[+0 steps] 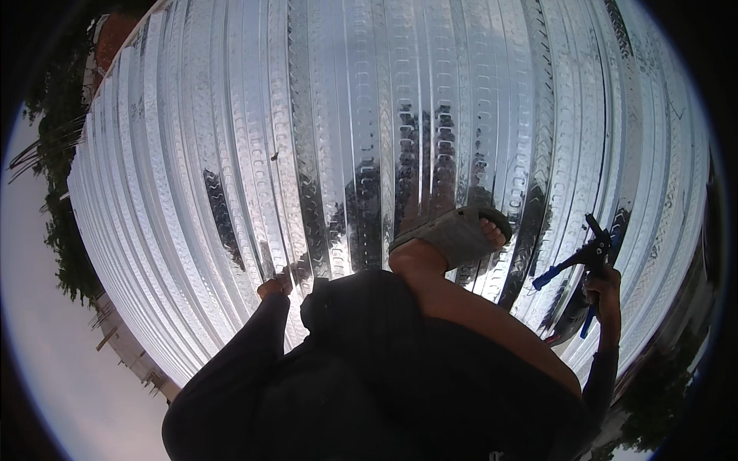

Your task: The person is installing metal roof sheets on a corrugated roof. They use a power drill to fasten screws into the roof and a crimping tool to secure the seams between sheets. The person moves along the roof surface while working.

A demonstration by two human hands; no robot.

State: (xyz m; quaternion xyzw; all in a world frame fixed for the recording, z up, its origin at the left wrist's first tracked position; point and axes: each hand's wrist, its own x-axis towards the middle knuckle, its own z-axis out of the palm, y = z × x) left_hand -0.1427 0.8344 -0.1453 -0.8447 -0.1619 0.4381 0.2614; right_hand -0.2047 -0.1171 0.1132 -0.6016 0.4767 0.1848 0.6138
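- Dark clothing point(361, 384) covers the person's lap and trunk, nearest the camera, with both long sleeves reaching outward over the ribbed metal roofing point(338, 100).
- One bare leg point(492, 319) extends from the lap, ending in a foot in a grey slide sandal point(453, 237); the sandal lies across several ribs, toes toward the roofing's right edge.
- Left hand point(273, 289): low down at the roofing's near side, left of the lap, its fingers curled against or just above a rib; whether it grasps anything cannot be told.
- Right hand point(606, 290): out toward the roofing's right edge, fingers wrapped around a hand riveter point(593, 253).
- That riveter has a black body, nose pointing toward the roofing's far side, and blue handle grips point(547, 277), one slanting toward the sandal; contact with the metal cannot be judged.
- Beside the right wrist sits a dark rounded object point(570, 316) with a reddish spot, too shadowed to identify.
- Shiny, embossed ribs run from near to far across the roofing, carrying dark reflections.
- Beyond its left edge are thin rods point(48, 154), green trees point(65, 250), a pale building point(131, 355) and grey sky point(46, 361).
- Past the right edge, dark foliage point(653, 396) shows.
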